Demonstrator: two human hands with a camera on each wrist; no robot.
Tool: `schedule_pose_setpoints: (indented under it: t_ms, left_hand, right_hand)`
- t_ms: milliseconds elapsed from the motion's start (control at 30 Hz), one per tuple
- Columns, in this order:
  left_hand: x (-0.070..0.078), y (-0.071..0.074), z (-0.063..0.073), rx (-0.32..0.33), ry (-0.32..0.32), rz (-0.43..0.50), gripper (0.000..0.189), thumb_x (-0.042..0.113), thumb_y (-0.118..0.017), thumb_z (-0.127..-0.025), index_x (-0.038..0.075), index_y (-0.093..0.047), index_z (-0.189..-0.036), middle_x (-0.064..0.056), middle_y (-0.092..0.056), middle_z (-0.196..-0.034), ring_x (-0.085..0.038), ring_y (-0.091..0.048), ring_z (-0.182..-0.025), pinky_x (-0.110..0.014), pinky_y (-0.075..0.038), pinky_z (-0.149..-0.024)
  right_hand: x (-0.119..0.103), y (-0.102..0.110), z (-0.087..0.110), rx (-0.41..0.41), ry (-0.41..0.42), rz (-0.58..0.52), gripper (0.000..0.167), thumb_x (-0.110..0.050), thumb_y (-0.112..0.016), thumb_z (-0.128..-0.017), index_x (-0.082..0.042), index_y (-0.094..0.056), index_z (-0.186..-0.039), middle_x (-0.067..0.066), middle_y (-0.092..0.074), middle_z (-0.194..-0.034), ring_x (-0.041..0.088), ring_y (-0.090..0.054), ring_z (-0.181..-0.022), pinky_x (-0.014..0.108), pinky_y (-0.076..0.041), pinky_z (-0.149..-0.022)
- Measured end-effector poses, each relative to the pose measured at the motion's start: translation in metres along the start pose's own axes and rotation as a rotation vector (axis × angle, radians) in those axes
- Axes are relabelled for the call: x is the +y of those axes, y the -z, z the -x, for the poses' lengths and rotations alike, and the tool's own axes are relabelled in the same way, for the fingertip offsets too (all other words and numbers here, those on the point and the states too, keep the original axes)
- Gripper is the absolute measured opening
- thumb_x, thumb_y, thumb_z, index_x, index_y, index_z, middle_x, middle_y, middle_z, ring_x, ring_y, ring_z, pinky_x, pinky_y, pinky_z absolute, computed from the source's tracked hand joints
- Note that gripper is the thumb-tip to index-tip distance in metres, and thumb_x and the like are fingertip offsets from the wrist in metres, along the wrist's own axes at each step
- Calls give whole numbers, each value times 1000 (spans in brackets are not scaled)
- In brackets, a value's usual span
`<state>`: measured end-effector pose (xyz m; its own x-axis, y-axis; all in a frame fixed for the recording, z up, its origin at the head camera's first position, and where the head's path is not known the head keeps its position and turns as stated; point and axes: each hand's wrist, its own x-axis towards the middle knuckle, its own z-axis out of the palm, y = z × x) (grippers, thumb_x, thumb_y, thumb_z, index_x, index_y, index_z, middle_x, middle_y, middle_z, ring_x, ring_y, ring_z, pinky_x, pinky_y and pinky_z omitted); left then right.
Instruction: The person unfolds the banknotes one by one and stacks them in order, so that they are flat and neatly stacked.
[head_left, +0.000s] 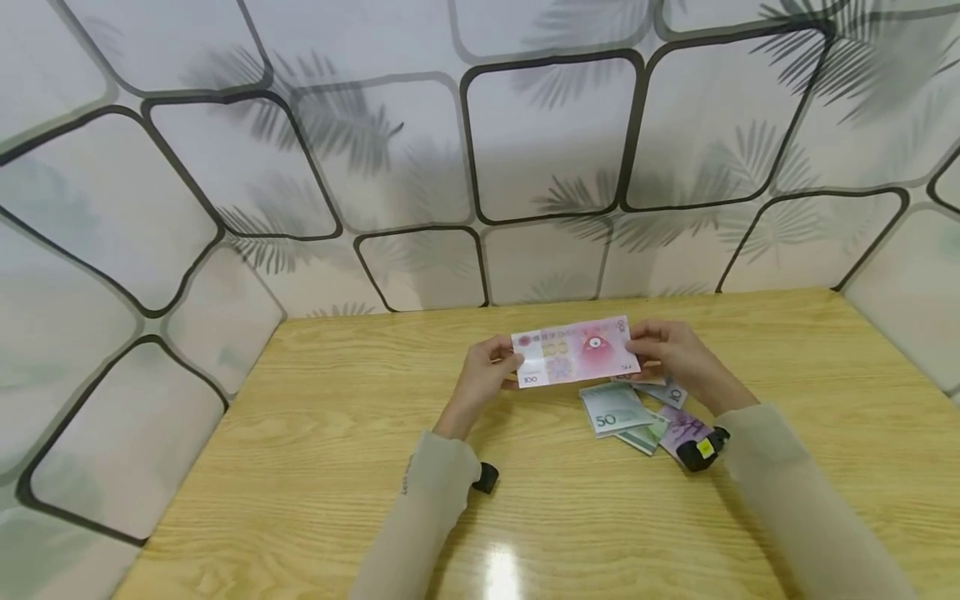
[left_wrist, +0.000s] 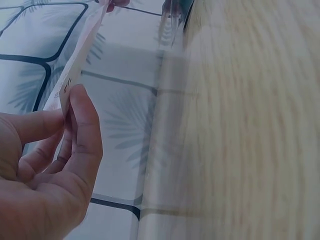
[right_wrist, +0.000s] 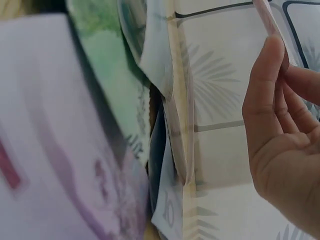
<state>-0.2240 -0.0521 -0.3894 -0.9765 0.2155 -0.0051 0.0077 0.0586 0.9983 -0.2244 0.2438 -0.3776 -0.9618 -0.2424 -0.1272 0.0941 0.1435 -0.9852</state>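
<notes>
A pink 100 banknote (head_left: 555, 354) is stretched flat between both hands, held up above the table. My left hand (head_left: 483, 375) pinches its left end between thumb and fingers; the left wrist view shows the note (left_wrist: 75, 70) nearly edge-on in that pinch. At the other end, my right hand (head_left: 678, 358) pinches the right edge, also seen with the hand (right_wrist: 285, 120) in the right wrist view. Below and right of the note lies a loose pile: a folded 50 note (head_left: 611, 407), a green note (head_left: 643, 435), a purple note (head_left: 684, 429) and a bluish 10 note (head_left: 670, 392).
The wooden table (head_left: 337, 467) meets a back wall (head_left: 551, 142) covered in a sheet with dark outlines and leaf prints. Each wrist wears a small black camera, such as the right one (head_left: 697, 454) beside the purple note.
</notes>
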Motion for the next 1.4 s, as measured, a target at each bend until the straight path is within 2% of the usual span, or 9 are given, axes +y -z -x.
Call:
schedule_pose_setpoints:
  t_ms: [167, 367, 533, 700, 867, 1067, 1400]
  left_hand:
    - [0, 4, 8, -14, 38, 31, 15, -5, -59, -99, -11, -62, -112, -6, -58, -91, -15, -61, -80, -32, -61, -71]
    - [0, 11, 9, -48, 42, 24, 18, -2, -59, -100, -11, -63, -115, -11, -63, -99, -17, -63, -85, -33, -60, -73]
    - [1, 17, 10, -58, 44, 49, 19, -2, -59, -100, -11, -64, -116, -11, -64, -99, -17, -64, -85, -32, -60, -74]
    - [1, 21, 17, -73, 58, 79, 23, -1, -61, -100, -11, -64, -121, -7, -68, -96, -15, -66, -85, -34, -60, -77]
    - [2, 25, 21, -99, 36, 112, 28, -1, -62, -99, -11, -61, -125, -4, -71, -93, -15, -67, -87, -38, -60, -82]
    - [7, 29, 26, -134, 23, 114, 24, 0, -61, -100, -12, -62, -121, -5, -73, -93, -17, -67, -87, -39, -60, -83]
    - [4, 26, 46, -205, 47, 141, 10, -2, -60, -100, -9, -64, -105, -4, -73, -92, -16, -69, -86, -37, -60, -81]
  right_hand:
    - [5, -2, 7, -62, 7, -61, 14, -2, -53, -104, 7, -61, -112, 5, -68, -91, 13, -65, -76, 30, -61, -69]
    - [2, -4, 11, -88, 30, -40, 15, -4, -53, -105, 7, -60, -112, 5, -69, -92, 14, -68, -73, 31, -61, -68]
    - [-2, -6, 10, -129, 68, -73, 8, -1, -55, -103, 2, -62, -100, 5, -68, -86, 14, -66, -68, 30, -61, -64]
    - [2, -7, 13, -196, 105, -122, 14, 3, -53, -102, -2, -62, -93, 5, -67, -81, 13, -65, -66, 28, -60, -62]
    - [6, -7, 19, -266, 174, -207, 20, 6, -51, -102, -5, -66, -95, 5, -69, -87, 13, -68, -72, 27, -61, -64]
    - [7, -7, 25, -388, 214, -319, 28, 9, -44, -103, -5, -68, -104, 7, -72, -100, 18, -72, -89, 31, -61, -76]
    - [11, -19, 37, -493, 312, -346, 32, 9, -41, -104, -7, -69, -109, 3, -71, -106, 18, -72, -95, 34, -61, -79]
